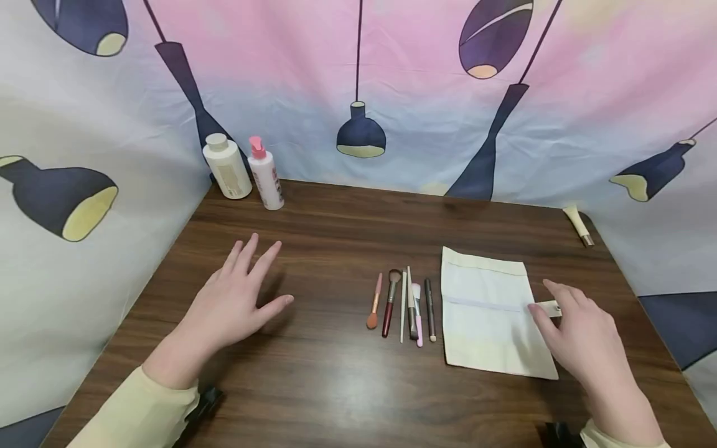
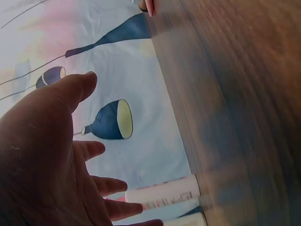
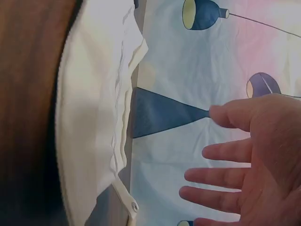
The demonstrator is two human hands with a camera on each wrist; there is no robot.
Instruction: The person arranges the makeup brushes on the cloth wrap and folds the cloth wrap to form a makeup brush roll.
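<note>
Cream cloth pouch [image 1: 487,339] lies flat, perhaps to give easy reach; beside it brushes [image 1: 403,305] lie side by side, likely for separate picking. Left hand [image 1: 232,303] and right hand [image 1: 585,334] are free, fingers loosely spread; whether the right thumb touches the pouch is unclear.

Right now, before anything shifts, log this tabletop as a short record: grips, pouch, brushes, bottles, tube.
left grip: fingers spread above the brown table, holding nothing
right grip: beside the pouch's right edge, holding nothing
white pouch: lies unfolded, strap at its right edge
slim brushes: loose group, left of the pouch
bottles: pink-pump bottle and white-capped bottle, upright, far left
tube: lying, far right
</note>
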